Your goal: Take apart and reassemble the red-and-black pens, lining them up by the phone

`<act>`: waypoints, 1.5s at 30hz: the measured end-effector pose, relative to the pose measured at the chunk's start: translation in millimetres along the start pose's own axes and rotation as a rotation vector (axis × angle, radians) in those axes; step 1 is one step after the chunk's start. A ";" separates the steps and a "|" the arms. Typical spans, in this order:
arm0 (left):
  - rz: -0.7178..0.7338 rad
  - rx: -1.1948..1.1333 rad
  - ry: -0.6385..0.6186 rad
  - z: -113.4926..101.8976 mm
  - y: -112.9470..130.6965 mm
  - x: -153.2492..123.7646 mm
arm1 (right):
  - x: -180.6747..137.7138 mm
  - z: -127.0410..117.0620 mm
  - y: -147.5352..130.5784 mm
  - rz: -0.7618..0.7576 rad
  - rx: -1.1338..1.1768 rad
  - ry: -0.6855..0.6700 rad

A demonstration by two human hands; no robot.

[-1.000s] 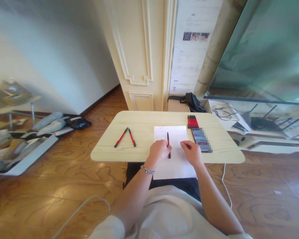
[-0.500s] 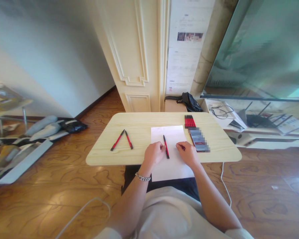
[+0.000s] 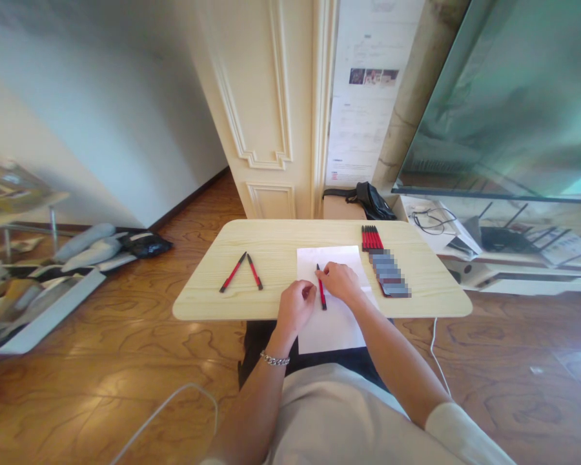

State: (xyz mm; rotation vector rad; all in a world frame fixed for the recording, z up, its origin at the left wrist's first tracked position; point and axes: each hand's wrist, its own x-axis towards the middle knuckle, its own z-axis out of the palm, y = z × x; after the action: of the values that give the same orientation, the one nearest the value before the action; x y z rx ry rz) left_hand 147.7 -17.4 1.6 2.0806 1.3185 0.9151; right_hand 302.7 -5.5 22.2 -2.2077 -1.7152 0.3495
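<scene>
A red pen with black ends [image 3: 322, 296] lies lengthwise on a white sheet of paper [image 3: 336, 332]. From the right, my right hand [image 3: 341, 280] reaches over the sheet, its fingertips closed on the pen's upper part. Close to the pen's left side is my left hand [image 3: 296, 303], with its fingers curled in; whatever they may hold is hidden. To the left, two more red and black pens, one leaning right [image 3: 233, 272] and one leaning left [image 3: 254, 271], lie on the table with their tops close together.
At the back right of the pale wooden table [image 3: 281, 239] several red pens [image 3: 372, 238] lie side by side. A phone [image 3: 390, 274] with a blurred screen lies just in front of them. The paper overhangs the table's near edge. A black bag [image 3: 372, 200] sits behind.
My right hand has moved left and away from me, from the paper's right side to the upper part of the pen. My left hand stays beside the pen, nearly still.
</scene>
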 end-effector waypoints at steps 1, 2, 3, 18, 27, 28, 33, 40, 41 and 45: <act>-0.001 0.008 -0.014 -0.6 0.2 0.1 | 4.3 1.3 -4.1 0.028 -0.036 -0.011; -0.003 0.020 -0.029 -1.1 0.5 0.5 | 8.0 2.6 -7.2 0.043 -0.063 -0.022; -0.007 0.033 -0.043 -1.5 0.8 1.0 | 11.2 3.7 -9.3 0.050 -0.081 -0.033; -0.062 -0.235 -0.091 -1.5 22.4 6.7 | 2.1 -6.7 14.9 -0.095 0.951 -0.146; -0.333 -0.944 -0.159 30.0 37.0 -1.7 | -26.5 -0.5 4.3 -0.049 1.330 -0.032; -0.343 -0.945 -0.138 32.1 37.1 -3.3 | -26.0 -0.7 2.5 -0.044 1.298 0.019; -0.266 -0.821 -0.054 37.6 37.8 -9.9 | -22.7 3.4 -3.4 0.024 1.163 0.186; -0.418 -1.040 -0.048 43.0 40.8 -12.6 | -18.8 19.4 -8.7 0.057 1.210 0.213; -0.449 -1.103 -0.066 43.2 41.4 -12.4 | -18.8 20.2 -9.5 0.079 1.256 0.192; -0.481 -1.303 -0.156 41.6 41.2 -10.6 | -21.1 15.6 -7.6 0.164 1.441 -0.014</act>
State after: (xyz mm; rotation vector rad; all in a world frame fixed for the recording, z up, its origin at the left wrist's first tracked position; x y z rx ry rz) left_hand 199.8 -46.1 1.5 0.7621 0.6982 0.9518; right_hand 284.7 -22.7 10.8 -1.1896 -0.7178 1.1615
